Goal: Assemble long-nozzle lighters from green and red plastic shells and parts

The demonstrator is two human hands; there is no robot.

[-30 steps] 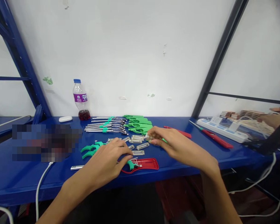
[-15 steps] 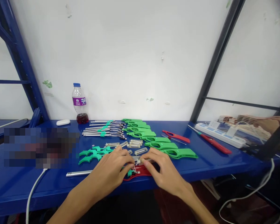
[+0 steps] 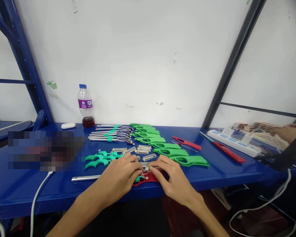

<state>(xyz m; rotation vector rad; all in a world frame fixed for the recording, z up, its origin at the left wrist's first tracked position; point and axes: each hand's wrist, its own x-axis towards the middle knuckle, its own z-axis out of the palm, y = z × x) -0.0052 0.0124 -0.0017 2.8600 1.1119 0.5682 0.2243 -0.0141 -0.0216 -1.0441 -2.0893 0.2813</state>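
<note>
My right hand [image 3: 172, 176] pinches a clear fuel tank [image 3: 146, 169] between thumb and fingers, and most of its body is hidden. My left hand [image 3: 123, 172] is closed at the whitish end of that tank; what its fingertips grip is too small to tell. Just below the fingertips lies a red lighter shell half [image 3: 151, 178] with a teal trigger [image 3: 138, 179] and thin wires in it. A silver lighter tube [image 3: 85, 178] reaches out leftward from beneath my left hand. Behind my hands lie several loose clear tanks [image 3: 149, 157] and, to their left, several teal triggers [image 3: 96, 161].
Green shell halves [image 3: 191, 161] and wired metal tubes [image 3: 102, 139] lie in rows behind. At right are a red shell half [image 3: 187, 144], a red lighter [image 3: 228, 151] and a power strip [image 3: 236, 143]. A bottle [image 3: 86, 108] stands by the wall. Another person's hand [image 3: 287, 133] shows far right.
The view has shifted slightly. My hands stay over the red shell half, with the fingertips moved a little closer around the end of the clear tank.
</note>
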